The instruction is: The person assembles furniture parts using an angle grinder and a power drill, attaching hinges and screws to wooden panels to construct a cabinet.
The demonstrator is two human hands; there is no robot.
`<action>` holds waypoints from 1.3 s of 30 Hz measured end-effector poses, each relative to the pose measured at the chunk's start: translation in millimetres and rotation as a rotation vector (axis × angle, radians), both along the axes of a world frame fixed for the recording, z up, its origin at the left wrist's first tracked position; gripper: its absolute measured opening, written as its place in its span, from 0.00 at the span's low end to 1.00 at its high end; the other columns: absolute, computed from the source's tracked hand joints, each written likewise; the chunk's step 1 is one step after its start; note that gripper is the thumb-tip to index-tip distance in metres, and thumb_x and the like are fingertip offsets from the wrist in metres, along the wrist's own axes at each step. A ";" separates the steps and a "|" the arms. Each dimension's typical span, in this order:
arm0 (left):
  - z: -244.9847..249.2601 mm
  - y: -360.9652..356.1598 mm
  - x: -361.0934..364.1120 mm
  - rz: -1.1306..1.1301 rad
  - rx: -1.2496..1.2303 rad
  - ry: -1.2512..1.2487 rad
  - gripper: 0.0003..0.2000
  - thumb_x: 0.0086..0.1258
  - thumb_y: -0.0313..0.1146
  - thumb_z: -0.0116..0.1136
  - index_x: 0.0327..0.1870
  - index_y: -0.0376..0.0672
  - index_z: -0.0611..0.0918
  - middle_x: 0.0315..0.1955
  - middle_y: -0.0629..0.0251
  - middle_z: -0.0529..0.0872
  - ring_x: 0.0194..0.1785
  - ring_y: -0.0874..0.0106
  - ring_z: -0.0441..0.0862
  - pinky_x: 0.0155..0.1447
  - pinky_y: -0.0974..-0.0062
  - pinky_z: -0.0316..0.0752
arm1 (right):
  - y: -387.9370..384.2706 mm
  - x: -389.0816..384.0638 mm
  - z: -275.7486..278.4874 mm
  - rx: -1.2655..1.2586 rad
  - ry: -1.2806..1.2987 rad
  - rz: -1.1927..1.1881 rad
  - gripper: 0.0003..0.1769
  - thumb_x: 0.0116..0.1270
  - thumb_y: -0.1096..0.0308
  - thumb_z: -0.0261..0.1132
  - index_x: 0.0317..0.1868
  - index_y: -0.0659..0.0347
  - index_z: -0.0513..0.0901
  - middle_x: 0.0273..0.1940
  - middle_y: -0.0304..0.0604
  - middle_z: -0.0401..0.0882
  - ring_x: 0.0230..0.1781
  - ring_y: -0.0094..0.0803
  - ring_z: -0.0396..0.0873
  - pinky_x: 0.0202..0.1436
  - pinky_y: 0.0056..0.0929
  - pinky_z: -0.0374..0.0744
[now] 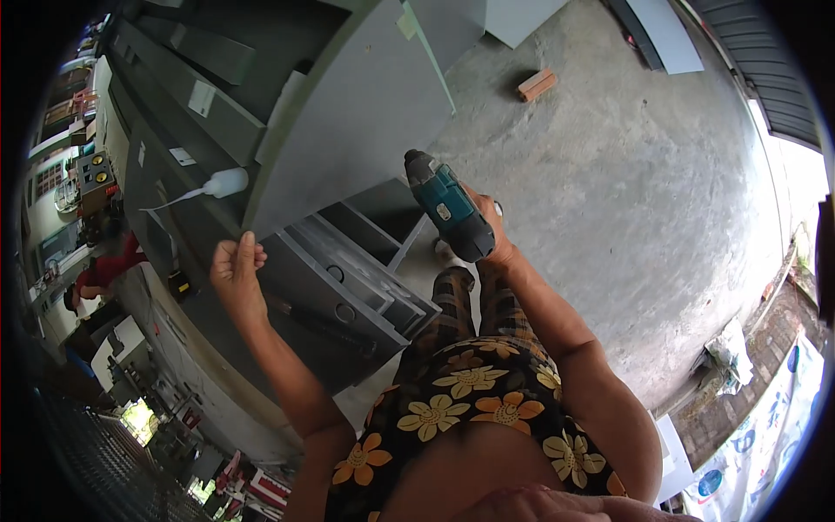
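Observation:
My right hand (pixel 497 237) grips a teal and black cordless drill (pixel 445 207), held in the air above the concrete floor with its chuck end toward a large grey panel (pixel 365 113). My left hand (pixel 237 271) is raised with its fingers curled into a loose fist, close to the lower edge of that grey panel and beside a grey cabinet frame with slotted parts (pixel 348 278). Whether something small sits inside the fist cannot be seen. Below the hands are my floral top and checked trousers.
A white squeeze bottle (pixel 223 183) lies on the dark grey boards at left. A brick (pixel 537 84) rests on the concrete floor (pixel 644 191). More grey boards (pixel 665 35) lean at the top. A person in red (pixel 106 265) sits at far left among workshop clutter.

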State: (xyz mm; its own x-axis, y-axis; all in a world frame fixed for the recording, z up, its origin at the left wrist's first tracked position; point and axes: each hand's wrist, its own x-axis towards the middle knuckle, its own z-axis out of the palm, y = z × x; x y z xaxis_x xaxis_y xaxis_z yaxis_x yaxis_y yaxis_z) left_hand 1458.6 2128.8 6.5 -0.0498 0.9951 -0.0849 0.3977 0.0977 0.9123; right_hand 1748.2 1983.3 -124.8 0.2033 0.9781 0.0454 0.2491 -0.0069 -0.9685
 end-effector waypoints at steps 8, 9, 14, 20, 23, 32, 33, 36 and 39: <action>-11.8 -2.3 3.1 0.088 -0.018 -0.186 0.12 0.64 0.35 0.67 0.24 0.44 0.76 0.20 0.71 0.80 0.24 0.84 0.75 0.30 0.87 0.68 | 19.3 27.3 64.4 0.113 -0.045 0.042 0.20 0.51 0.68 0.70 0.45 0.66 0.80 0.43 0.50 0.81 0.38 0.42 0.81 0.44 0.30 0.78; -16.0 -2.0 3.0 0.084 -0.010 -0.202 0.12 0.64 0.35 0.67 0.24 0.44 0.76 0.20 0.72 0.80 0.24 0.84 0.75 0.30 0.87 0.68 | 22.5 29.2 73.6 0.156 -0.097 0.046 0.19 0.52 0.68 0.70 0.45 0.65 0.81 0.43 0.49 0.82 0.39 0.41 0.81 0.45 0.31 0.78; -16.4 -3.9 9.6 0.084 -0.014 -0.244 0.13 0.64 0.34 0.67 0.24 0.44 0.75 0.20 0.72 0.79 0.24 0.84 0.74 0.30 0.86 0.68 | 34.6 50.5 108.4 0.370 -0.478 0.137 0.14 0.53 0.65 0.69 0.39 0.63 0.80 0.35 0.49 0.79 0.38 0.48 0.77 0.44 0.40 0.76; -18.2 -6.4 14.5 0.090 0.023 -0.300 0.14 0.65 0.33 0.66 0.23 0.43 0.73 0.19 0.73 0.76 0.24 0.85 0.72 0.30 0.86 0.66 | 92.8 53.5 184.6 0.051 -0.069 0.053 0.16 0.55 0.69 0.63 0.46 0.64 0.79 0.25 0.37 0.73 0.23 0.26 0.71 0.28 0.26 0.70; -22.4 -6.5 14.4 0.100 0.048 -0.309 0.15 0.65 0.32 0.66 0.22 0.42 0.71 0.18 0.74 0.74 0.24 0.85 0.72 0.30 0.86 0.66 | 116.4 50.4 214.6 -0.053 0.018 0.029 0.17 0.56 0.69 0.61 0.47 0.65 0.78 0.22 0.35 0.72 0.18 0.21 0.69 0.24 0.22 0.68; -17.2 -6.7 17.9 0.153 -0.020 -0.199 0.15 0.64 0.32 0.67 0.22 0.42 0.71 0.18 0.74 0.73 0.24 0.84 0.71 0.29 0.84 0.66 | 181.4 76.2 207.8 -0.225 -0.111 0.100 0.08 0.58 0.68 0.62 0.37 0.62 0.78 0.20 0.35 0.72 0.17 0.22 0.70 0.22 0.23 0.70; -16.6 -8.5 13.3 0.138 -0.023 -0.228 0.15 0.64 0.33 0.67 0.23 0.42 0.71 0.18 0.74 0.73 0.24 0.84 0.71 0.29 0.83 0.66 | 184.9 77.1 207.0 -0.253 -0.126 0.132 0.07 0.57 0.69 0.62 0.35 0.61 0.76 0.22 0.35 0.73 0.18 0.22 0.70 0.22 0.23 0.69; -14.0 -5.6 12.7 0.096 -0.038 -0.299 0.16 0.63 0.33 0.67 0.23 0.41 0.70 0.18 0.73 0.73 0.24 0.83 0.72 0.29 0.82 0.66 | 183.7 74.6 213.1 -0.212 -0.060 0.203 0.06 0.58 0.69 0.63 0.32 0.62 0.78 0.19 0.35 0.73 0.17 0.20 0.71 0.23 0.23 0.70; -2.7 -4.2 13.9 0.099 -0.108 -0.259 0.15 0.63 0.33 0.66 0.23 0.41 0.70 0.18 0.71 0.74 0.25 0.82 0.73 0.29 0.81 0.67 | 174.1 69.4 227.7 -0.246 -0.014 0.336 0.12 0.58 0.68 0.64 0.41 0.63 0.79 0.21 0.35 0.74 0.20 0.20 0.71 0.25 0.24 0.70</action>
